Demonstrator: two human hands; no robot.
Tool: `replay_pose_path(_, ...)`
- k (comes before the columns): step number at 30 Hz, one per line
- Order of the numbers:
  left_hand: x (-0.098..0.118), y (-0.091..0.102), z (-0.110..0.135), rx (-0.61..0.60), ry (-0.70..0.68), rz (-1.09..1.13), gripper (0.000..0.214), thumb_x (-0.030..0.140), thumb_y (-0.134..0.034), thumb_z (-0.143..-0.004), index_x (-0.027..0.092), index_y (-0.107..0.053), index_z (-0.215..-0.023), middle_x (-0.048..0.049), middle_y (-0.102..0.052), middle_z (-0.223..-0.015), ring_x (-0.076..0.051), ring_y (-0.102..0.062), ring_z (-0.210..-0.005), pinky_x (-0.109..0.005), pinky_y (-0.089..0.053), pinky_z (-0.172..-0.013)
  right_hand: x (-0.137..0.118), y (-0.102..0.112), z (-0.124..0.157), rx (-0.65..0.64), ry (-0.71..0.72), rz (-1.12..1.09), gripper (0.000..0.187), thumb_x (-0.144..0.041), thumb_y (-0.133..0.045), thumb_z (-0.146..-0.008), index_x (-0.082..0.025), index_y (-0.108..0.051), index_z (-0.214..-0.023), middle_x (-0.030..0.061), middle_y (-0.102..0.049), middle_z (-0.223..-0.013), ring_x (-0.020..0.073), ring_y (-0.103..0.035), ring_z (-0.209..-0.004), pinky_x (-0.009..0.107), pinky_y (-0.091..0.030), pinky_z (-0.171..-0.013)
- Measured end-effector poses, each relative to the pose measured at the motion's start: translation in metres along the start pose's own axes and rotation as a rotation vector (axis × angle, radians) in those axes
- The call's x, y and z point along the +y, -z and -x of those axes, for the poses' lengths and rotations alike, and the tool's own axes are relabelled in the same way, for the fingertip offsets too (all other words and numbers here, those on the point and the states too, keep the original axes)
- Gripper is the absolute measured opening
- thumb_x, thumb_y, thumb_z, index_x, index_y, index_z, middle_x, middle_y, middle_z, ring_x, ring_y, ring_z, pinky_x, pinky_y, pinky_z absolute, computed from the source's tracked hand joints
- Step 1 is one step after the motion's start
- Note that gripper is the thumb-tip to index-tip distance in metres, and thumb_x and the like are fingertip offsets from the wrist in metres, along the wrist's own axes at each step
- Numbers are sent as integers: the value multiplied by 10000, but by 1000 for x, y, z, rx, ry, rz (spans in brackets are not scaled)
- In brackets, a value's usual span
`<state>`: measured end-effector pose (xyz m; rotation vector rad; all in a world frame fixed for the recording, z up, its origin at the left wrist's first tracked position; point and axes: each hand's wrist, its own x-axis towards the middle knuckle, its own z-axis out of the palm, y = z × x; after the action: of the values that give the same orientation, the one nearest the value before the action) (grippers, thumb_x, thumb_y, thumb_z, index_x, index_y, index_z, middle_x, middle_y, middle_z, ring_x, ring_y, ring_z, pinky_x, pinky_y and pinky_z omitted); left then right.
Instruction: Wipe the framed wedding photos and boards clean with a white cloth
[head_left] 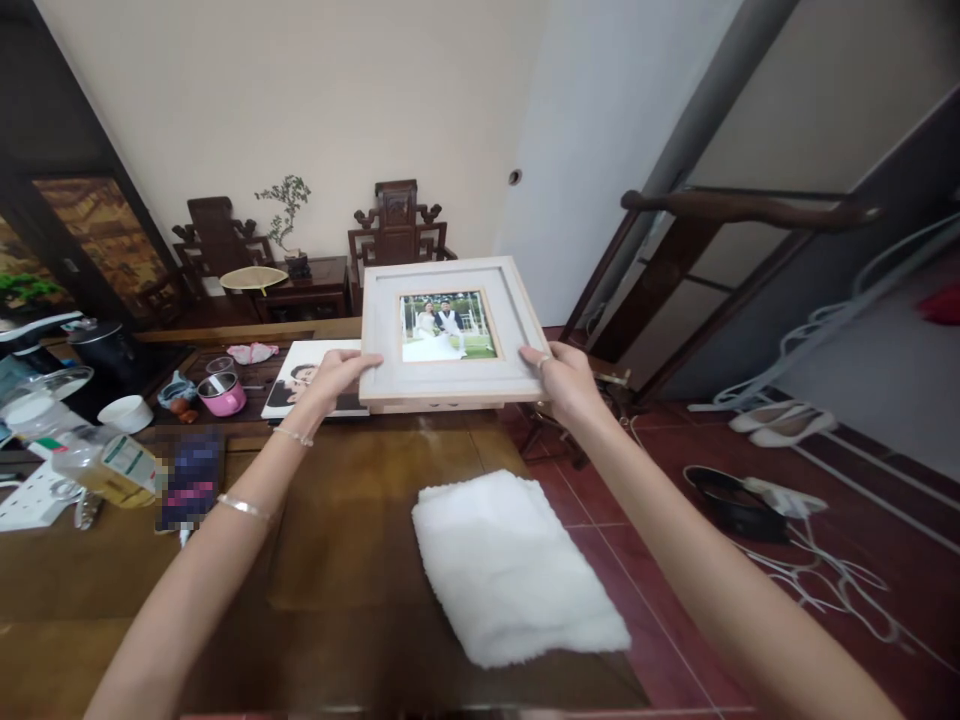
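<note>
A light wooden picture frame [382, 330] with a pale mat and a small photo of a couple outdoors is held up in front of me. My left hand [341, 375] grips its left side, thumb on the front. On the opposite edge my right hand [566, 375] is closed the same way, thumb on the face; the fingers behind are hidden. Below the frame, a folded white fluffy cloth [517, 565] lies near the right edge of the wooden table [337, 520]. Behind my left hand lies a flat black-and-white portrait [289, 385], partly covered.
At the left stand a bottle of yellow liquid [112, 465], a pink cup [222, 395], a white bowl [126, 413], a black kettle [112, 350] and a blurred dark phone-like object [191, 480]. A carved chair [675, 290] is at right. Cables [825, 570] and white shoes [784, 422] lie on the floor.
</note>
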<state>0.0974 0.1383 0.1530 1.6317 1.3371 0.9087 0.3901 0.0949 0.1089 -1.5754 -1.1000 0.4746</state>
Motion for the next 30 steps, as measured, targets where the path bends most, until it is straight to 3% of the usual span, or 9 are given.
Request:
replay_pose_path(4,0,6,46,34,80,382,395,444,-545,-836,137,-614,-1074,-82,-723,-896,-205,-677,-829,-322,-534,-798,-23,7,45,-130,-72,-228,293,-405,-603,-719,-164,-610,-886,91,-687,-941,242,-612,-875,302,-497,-727)
replay_pose_path(8,-8,16,97,77,223,605,333,342,-475,-903,112,-596,-1110,-89,-729,-867,-212,-694,-810,-310,-556,-771,-31,22,90,-317,12,-180,387,-494,-485,-835,-183,-607,-1030,81,-672,-1044,263,-582,-1035,329,-488,-832)
replay_pose_path(11,-20,31,138,167,303,669,292,306,-506,-886,125,-618,-1086,-71,-737,-858,-218,-703,-807,-295,-578,-730,-18,37,131,-367,174,-88,448,-514,-357,-910,-220,-515,-1210,81,-632,-1150,247,-558,-1101,379,-455,-928)
replay_pose_path(15,-34,57,190,287,350,716,316,290,-482,-899,120,-604,-1135,-70,-743,-823,-219,-716,-743,-307,-597,-670,9,56,198,-456,508,4,552,-387,-514,-881,-270,-267,-1361,118,-523,-1300,231,-508,-1197,429,-420,-1007)
replay_pose_path(18,-40,73,222,343,448,718,339,280,-476,-907,93,-586,-1169,-83,-744,-785,-213,-718,-665,-304,-599,-633,22,65,236,-601,795,168,517,-285,-627,-810,-292,-364,-1255,125,-400,-1425,257,-387,-1309,475,-375,-1052)
replay_pose_path(22,-55,80,252,410,515,678,334,279,-495,-900,92,-597,-1156,-83,-743,-732,-222,-716,-624,-297,-594,-589,34,64,253,-618,1029,352,273,-117,-527,-818,-254,-521,-1054,127,-433,-1405,250,-418,-1283,503,-384,-1032)
replay_pose_path(25,-72,77,267,372,553,685,338,288,-522,-884,106,-599,-1158,-84,-746,-730,-233,-716,-620,-305,-592,-567,42,55,251,-527,1055,420,386,-12,-433,-750,-226,-577,-1037,161,-473,-1363,257,-489,-1203,472,-476,-908)
replay_pose_path(30,-97,71,283,321,588,693,360,328,-528,-879,112,-602,-1157,-94,-747,-744,-240,-714,-606,-322,-590,-581,43,40,245,-524,1039,602,450,36,-403,-645,-210,-638,-940,157,-495,-1348,300,-526,-1109,465,-493,-799)
